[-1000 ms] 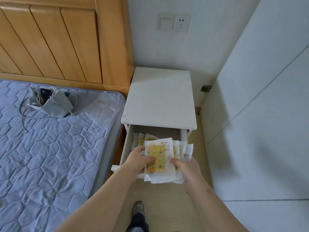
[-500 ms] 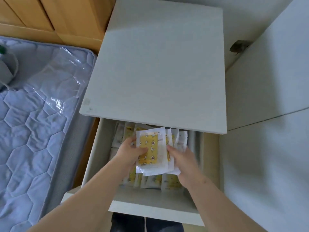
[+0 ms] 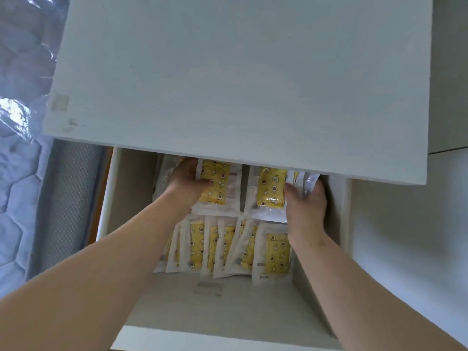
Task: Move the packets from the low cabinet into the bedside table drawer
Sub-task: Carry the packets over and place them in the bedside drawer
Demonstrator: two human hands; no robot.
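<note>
Drawer (image 3: 121, 193) open beneath bedside table top (image 3: 240, 72). Left hand (image 3: 184, 186): thumb on top, pinching far-left packet (image 3: 217, 183). Right hand (image 3: 307, 206): fingers curled round far-right packet stack (image 3: 271, 191). Overlapping packet row (image 3: 228, 247) on drawer floor, near side.

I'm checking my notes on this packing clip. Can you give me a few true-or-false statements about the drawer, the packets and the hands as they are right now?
1. The white bedside-table drawer is pulled open. True.
2. The left hand hangs outside the drawer. False: it is inside, holding a yellow-printed clear plastic packet at the rear.
3. The right hand holds a bunch of the same packets beside it. True.
4. The only packets in the drawer are those in the hands. False: a row of packets lies nearer the front.
</note>
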